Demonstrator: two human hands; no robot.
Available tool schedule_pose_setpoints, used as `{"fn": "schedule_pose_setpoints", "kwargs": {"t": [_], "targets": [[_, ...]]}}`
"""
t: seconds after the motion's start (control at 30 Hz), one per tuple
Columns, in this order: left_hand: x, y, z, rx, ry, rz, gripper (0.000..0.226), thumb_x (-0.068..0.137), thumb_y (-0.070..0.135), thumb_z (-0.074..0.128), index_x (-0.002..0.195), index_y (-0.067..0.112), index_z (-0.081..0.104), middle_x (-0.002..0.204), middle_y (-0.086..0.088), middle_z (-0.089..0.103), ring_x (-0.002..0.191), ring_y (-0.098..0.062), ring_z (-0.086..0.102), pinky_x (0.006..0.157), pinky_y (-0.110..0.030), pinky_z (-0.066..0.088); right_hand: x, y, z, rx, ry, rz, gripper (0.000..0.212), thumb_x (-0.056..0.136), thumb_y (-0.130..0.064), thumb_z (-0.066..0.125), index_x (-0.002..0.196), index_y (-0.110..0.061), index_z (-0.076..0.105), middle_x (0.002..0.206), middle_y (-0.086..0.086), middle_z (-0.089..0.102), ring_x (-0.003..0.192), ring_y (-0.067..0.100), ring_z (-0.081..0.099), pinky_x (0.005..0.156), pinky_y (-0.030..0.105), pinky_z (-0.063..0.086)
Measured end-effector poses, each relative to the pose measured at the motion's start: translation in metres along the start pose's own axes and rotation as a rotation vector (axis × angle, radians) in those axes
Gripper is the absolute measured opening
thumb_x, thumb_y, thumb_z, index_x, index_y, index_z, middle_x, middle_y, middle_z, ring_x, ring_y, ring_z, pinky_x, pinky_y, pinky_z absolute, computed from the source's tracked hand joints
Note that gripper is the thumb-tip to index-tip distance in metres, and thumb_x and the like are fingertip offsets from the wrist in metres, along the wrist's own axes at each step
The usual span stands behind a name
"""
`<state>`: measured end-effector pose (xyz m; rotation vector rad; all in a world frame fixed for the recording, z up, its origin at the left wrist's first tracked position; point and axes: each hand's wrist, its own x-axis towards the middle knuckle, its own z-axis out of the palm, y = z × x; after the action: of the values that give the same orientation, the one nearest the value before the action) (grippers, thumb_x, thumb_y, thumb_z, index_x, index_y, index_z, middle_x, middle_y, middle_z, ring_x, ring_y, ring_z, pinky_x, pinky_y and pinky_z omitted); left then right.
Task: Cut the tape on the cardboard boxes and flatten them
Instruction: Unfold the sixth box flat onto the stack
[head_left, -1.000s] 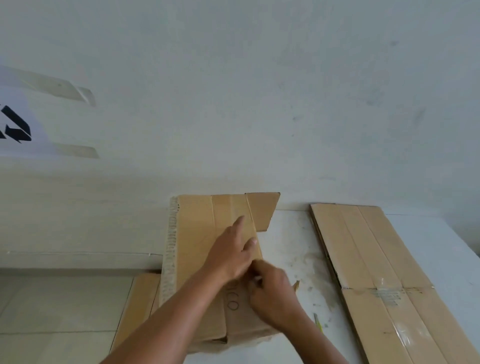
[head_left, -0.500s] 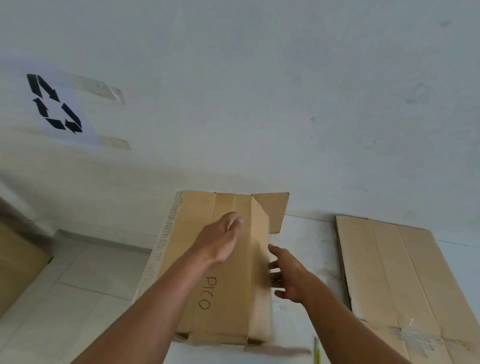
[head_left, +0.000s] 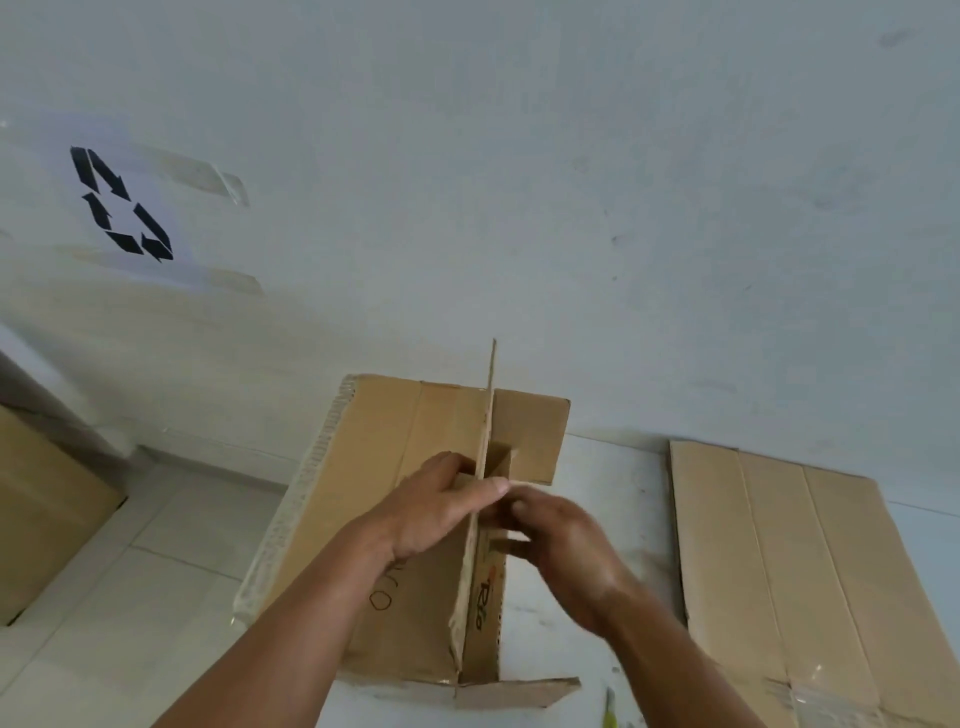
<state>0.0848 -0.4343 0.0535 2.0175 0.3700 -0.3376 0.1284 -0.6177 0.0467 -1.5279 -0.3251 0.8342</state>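
Flap (head_left: 460, 613) upright | left hand (head_left: 434, 512) grip clasps it | right hand (head_left: 569, 553) grip unclear | flattened box (head_left: 779, 561) beside

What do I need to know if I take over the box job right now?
Left grip: holds the raised flap of the middle box.
Right grip: against the flap's other side; it is blurred, so its hold is unclear.
Done: one flattened cardboard lies to the right.
Left: the middle box is not yet flat, and another box sits at far left. A yellow-green tool shows at the bottom edge; I can't tell what it is.
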Motion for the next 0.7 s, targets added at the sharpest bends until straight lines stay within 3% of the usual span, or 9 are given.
{"fn": "schedule_pose_setpoints", "kwargs": {"t": [0.13, 0.27, 0.33, 0.43, 0.5, 0.53, 0.6, 0.63, 0.7], "targets": [[0.0, -0.001, -0.002, -0.055, 0.008, 0.008, 0.081, 0.067, 0.089, 0.055, 0.127, 0.036, 0.057, 0.126, 0.01, 0.062, 0.117, -0.012, 0.059, 0.105, -0.046, 0.046, 0.013, 0.049, 0.002, -0.585, -0.104, 0.021, 0.022, 0.103, -0.024, 0.044, 0.112, -0.03, 0.063, 0.112, -0.01, 0.066, 0.102, 0.007, 0.06, 0.086, 0.023, 0.049], [0.003, -0.006, 0.004, -0.03, 0.026, 0.007, 0.087, 0.061, 0.099, 0.049, 0.124, 0.039, 0.056, 0.124, 0.01, 0.061, 0.114, -0.012, 0.059, 0.103, -0.046, 0.048, 0.018, 0.08, -0.011, -0.868, -0.213, 0.224, 0.036, 0.103, -0.039, 0.037, 0.122, -0.019, 0.061, 0.127, 0.0, 0.063, 0.112, 0.02, 0.058, 0.098, 0.034, 0.048], [0.005, -0.006, 0.006, -0.008, 0.054, 0.018, 0.087, 0.061, 0.102, 0.043, 0.12, 0.039, 0.055, 0.123, 0.011, 0.059, 0.116, -0.015, 0.057, 0.106, -0.05, 0.044, 0.02, 0.085, -0.021, -0.77, -0.173, 0.35, 0.039, 0.104, -0.037, 0.035, 0.127, -0.017, 0.059, 0.134, 0.0, 0.059, 0.12, 0.02, 0.055, 0.102, 0.029, 0.044], [0.008, -0.005, 0.011, 0.083, 0.091, 0.087, 0.101, 0.059, 0.106, 0.02, 0.123, 0.036, 0.052, 0.123, 0.015, 0.05, 0.127, -0.016, 0.044, 0.12, -0.058, 0.018, 0.015, 0.089, -0.028, -0.456, -0.109, 0.485, 0.041, 0.105, -0.037, 0.035, 0.136, -0.018, 0.055, 0.131, -0.006, 0.06, 0.118, 0.014, 0.053, 0.105, 0.027, 0.039], [0.016, -0.008, 0.015, 0.157, 0.081, 0.136, 0.119, 0.054, 0.107, 0.009, 0.142, 0.035, 0.045, 0.151, 0.004, 0.038, 0.149, -0.024, 0.02, 0.122, -0.058, -0.003, 0.01, 0.09, -0.033, -0.266, -0.055, 0.517, 0.042, 0.1, -0.044, 0.043, 0.132, -0.021, 0.058, 0.121, -0.007, 0.066, 0.114, 0.013, 0.056, 0.108, 0.033, 0.037], [0.019, -0.01, 0.016, 0.225, 0.049, 0.127, 0.125, 0.052, 0.108, 0.009, 0.15, 0.036, 0.037, 0.165, -0.005, 0.018, 0.155, -0.026, -0.002, 0.122, -0.057, -0.012, 0.008, 0.091, -0.034, -0.189, -0.025, 0.509, 0.042, 0.091, -0.045, 0.053, 0.124, -0.02, 0.062, 0.112, -0.005, 0.068, 0.107, 0.012, 0.058, 0.103, 0.032, 0.039], [0.028, -0.017, 0.016, 0.449, -0.043, 0.099, 0.125, 0.053, 0.107, 0.026, 0.157, 0.04, 0.022, 0.166, -0.011, -0.018, 0.148, -0.03, -0.031, 0.12, -0.055, -0.018, 0.003, 0.09, -0.035, -0.065, 0.069, 0.464, 0.04, 0.072, -0.042, 0.064, 0.104, -0.017, 0.064, 0.089, -0.002, 0.068, 0.083, 0.01, 0.059, 0.083, 0.026, 0.045], [0.033, -0.022, 0.016, 0.593, -0.082, 0.11, 0.125, 0.055, 0.104, 0.04, 0.159, 0.04, 0.014, 0.163, -0.012, -0.028, 0.145, -0.032, -0.036, 0.12, -0.055, -0.018, 0.001, 0.091, -0.036, 0.034, 0.113, 0.446, 0.038, 0.078, -0.048, 0.061, 0.099, -0.017, 0.063, 0.08, 0.0, 0.069, 0.071, 0.011, 0.059, 0.072, 0.025, 0.045], [0.042, -0.032, 0.014, 0.808, -0.128, 0.148, 0.13, 0.056, 0.094, 0.06, 0.159, 0.042, 0.0, 0.157, -0.012, -0.039, 0.141, -0.036, -0.042, 0.12, -0.055, -0.018, 0.0, 0.093, -0.042, 0.301, 0.17, 0.422, 0.061, 0.099, -0.064, 0.03, 0.106, -0.014, 0.065, 0.083, 0.009, 0.073, 0.067, 0.018, 0.061, 0.066, 0.029, 0.042]]}}
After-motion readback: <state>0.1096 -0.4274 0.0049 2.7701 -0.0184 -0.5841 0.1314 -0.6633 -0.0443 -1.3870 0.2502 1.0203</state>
